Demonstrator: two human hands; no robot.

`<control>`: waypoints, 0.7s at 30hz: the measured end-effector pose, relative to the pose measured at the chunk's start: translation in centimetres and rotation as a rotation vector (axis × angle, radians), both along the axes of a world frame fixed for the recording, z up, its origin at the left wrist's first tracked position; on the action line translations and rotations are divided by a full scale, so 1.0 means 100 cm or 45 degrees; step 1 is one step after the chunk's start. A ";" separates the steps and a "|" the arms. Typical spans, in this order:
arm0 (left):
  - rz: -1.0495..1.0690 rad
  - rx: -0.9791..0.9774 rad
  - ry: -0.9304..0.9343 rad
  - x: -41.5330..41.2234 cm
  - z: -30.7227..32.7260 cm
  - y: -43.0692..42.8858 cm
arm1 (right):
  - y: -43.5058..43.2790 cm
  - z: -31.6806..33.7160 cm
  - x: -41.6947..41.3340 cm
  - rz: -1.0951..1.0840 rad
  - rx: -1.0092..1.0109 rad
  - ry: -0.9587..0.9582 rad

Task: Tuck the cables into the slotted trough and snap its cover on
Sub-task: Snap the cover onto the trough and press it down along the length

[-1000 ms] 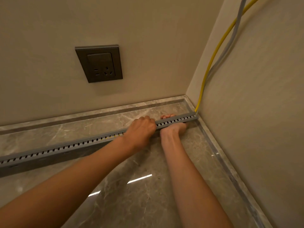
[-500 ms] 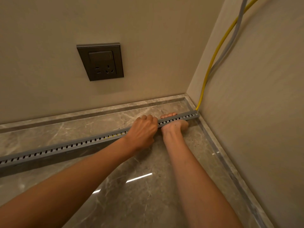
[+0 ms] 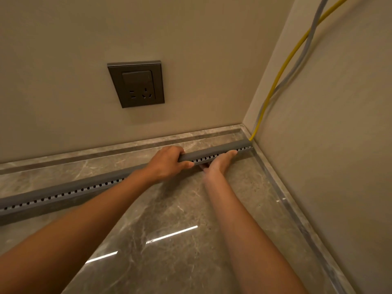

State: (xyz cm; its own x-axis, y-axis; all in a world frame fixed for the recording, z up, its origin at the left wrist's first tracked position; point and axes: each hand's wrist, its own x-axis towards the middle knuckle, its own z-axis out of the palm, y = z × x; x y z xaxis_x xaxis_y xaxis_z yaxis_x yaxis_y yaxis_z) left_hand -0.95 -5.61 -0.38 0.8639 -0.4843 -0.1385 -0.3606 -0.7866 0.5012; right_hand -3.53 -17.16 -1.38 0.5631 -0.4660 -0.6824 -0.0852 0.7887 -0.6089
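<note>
A long grey slotted trough lies on the marble surface, running from the left edge to the right corner. Its top looks smooth and closed, with a row of slots along the front. My left hand is wrapped over the trough from above, fingers curled behind it and thumb in front. My right hand presses against the slotted front just to the right, fingers stretched along it. A yellow cable and a grey cable drop down the corner into the trough's right end.
A dark wall socket sits on the back wall above the trough. The side wall closes off the right. A raised marble ledge runs along the back wall behind the trough.
My right hand's fingers have come off the far side of the trough and now lie along its front. My left hand has curled further over the top, which now shows a smooth face.
</note>
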 end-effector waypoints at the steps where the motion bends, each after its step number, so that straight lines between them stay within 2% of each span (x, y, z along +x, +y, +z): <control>1: -0.011 -0.025 0.006 0.000 0.001 0.001 | 0.004 0.001 0.000 0.026 -0.127 0.088; 4: -0.039 -0.087 0.111 0.005 0.005 0.002 | 0.009 0.001 0.004 -0.053 -0.344 0.234; 9: -0.123 -0.060 0.221 0.011 0.011 -0.001 | 0.012 0.000 0.007 -0.137 -0.478 0.272; 15: -0.239 0.123 0.077 0.002 0.010 -0.010 | 0.012 -0.004 0.010 -0.243 -0.495 0.242; 19: -0.216 0.083 0.065 0.001 0.007 -0.009 | 0.012 -0.002 0.007 -0.242 -0.511 0.216; 21: -0.148 -0.011 0.160 0.003 0.005 -0.009 | 0.015 0.001 0.006 -0.223 -0.554 0.228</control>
State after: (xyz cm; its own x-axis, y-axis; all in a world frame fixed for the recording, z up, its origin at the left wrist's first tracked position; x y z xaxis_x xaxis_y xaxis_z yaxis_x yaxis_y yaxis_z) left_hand -0.60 -6.52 0.11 0.7780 -0.5817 -0.2373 -0.3834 -0.7388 0.5543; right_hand -2.92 -15.66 -1.28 0.3428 -0.8061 -0.4824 -0.1078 0.4764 -0.8726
